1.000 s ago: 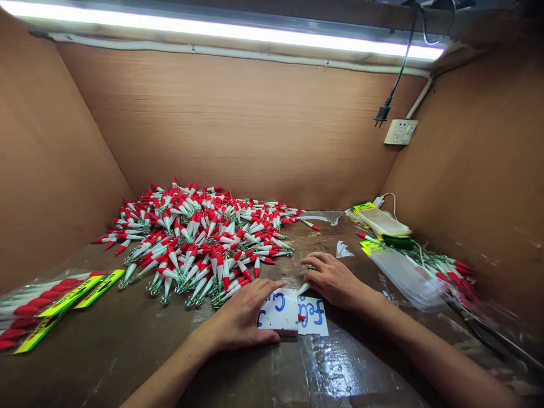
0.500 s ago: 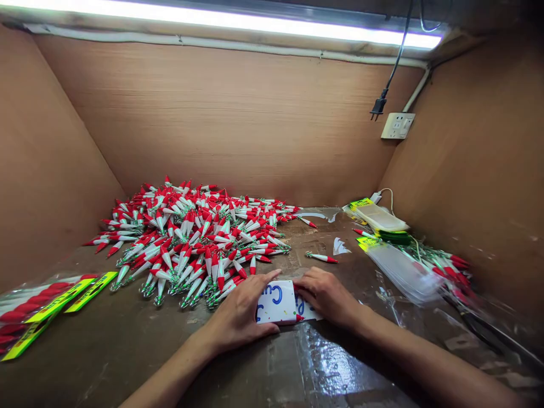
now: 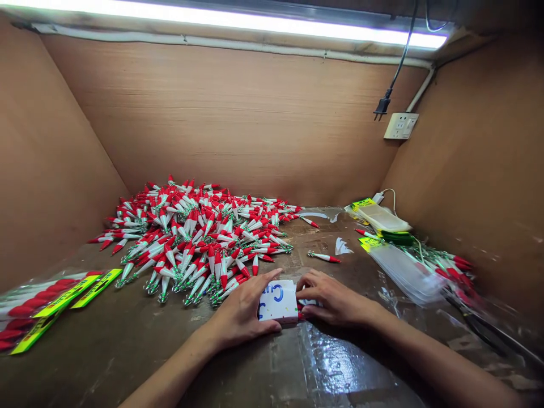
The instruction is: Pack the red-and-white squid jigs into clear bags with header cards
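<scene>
- Step in hand, as I read it: loading a small white box (image 3: 278, 301) with blue lettering — both hands are at it, near the front of the desk (image 3: 340, 374), just in front of the big pile of red-and-white floats (image 3: 199, 238).
- Left hand (image 3: 242, 314): palm down on the desk at the box's left side, forefinger along its far edge, thumb at its near edge. Fingers curled loosely around the box, bracing it rather than lifting; the box sits flat.
- Right hand (image 3: 334, 300): at the box's right end, fingers bent and closed in toward the opening. A red tip shows at that end, between box and hand, so probably a float is being pushed in; cannot tell whether the fingers pinch it or only press on it.
- One loose float (image 3: 323, 256) lies apart from the pile, just beyond the right hand, untouched.
- Next move, by judgement: calls for a steady left-hand brace while the right seats the piece straight — a skewed push could crumple the box end.
- Surroundings: packed bags with yellow-green labels (image 3: 51, 303) at far left; clear empty bags (image 3: 403, 272) and more floats at right; wall socket (image 3: 400, 125) above them.
</scene>
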A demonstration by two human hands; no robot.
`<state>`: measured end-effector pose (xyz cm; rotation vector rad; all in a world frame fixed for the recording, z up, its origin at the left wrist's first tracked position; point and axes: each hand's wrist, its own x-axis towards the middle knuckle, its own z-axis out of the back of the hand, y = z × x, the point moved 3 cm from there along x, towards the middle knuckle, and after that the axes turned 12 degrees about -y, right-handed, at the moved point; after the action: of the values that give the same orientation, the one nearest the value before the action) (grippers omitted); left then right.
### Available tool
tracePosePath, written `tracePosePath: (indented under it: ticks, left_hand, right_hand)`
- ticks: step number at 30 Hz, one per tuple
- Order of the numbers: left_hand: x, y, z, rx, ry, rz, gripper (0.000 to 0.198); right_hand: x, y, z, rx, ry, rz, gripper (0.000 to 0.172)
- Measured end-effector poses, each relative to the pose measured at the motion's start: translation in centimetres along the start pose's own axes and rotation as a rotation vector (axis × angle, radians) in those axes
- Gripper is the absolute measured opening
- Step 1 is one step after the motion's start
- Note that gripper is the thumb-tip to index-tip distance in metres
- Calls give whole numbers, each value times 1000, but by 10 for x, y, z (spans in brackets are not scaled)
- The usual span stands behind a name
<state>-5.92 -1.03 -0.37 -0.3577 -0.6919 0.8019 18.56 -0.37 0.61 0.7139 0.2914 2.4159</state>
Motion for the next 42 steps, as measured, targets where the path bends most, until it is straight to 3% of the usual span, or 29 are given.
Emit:
tracePosePath:
  ticks: [2, 5, 7, 10, 17, 19, 22, 24, 33, 38, 42]
  left_hand:
    - [0, -2, 1, 0, 7, 0, 107]
    - [-1, -5, 1, 5, 16, 2, 105]
    - [-1, -6, 1, 7, 26, 2, 105]
    - [-1, -6, 1, 11, 25, 3, 104]
    - [-2, -4, 0, 6, 33, -3, 106]
    - [-3, -3, 0, 5, 26, -1, 107]
    - [-4, -1, -1, 3, 20, 2, 107]
    - [-4, -1, -1, 4, 20, -1, 107]
    - [-2, -1, -2, 20, 14, -17, 107]
    - [-1, -1, -2, 6, -1, -31, 106]
    - [-1, 1, -3, 9, 0, -26, 107]
  right_hand:
    - [-3, -20, 10, -14, -97, -107, 27]
    - [-13, -64, 25, -293, -279, -387, 29]
    - [-20, -88, 29, -460, -279, -507, 28]
    - [-24, -102, 28, -507, -226, -528, 22]
    - [-18, -80, 38, -429, -302, -505, 10]
    - [-19, -73, 44, -245, -217, -507, 11]
    - [-23, -62, 42, 79, 34, -493, 14]
    - [-23, -53, 35, 152, 93, -481, 14]
    - [-4, -11, -15, 35, -169, -311, 15]
    - [-6, -9, -14, -84, -153, -167, 14]
    - [-8, -12, -6, -146, -164, -234, 13]
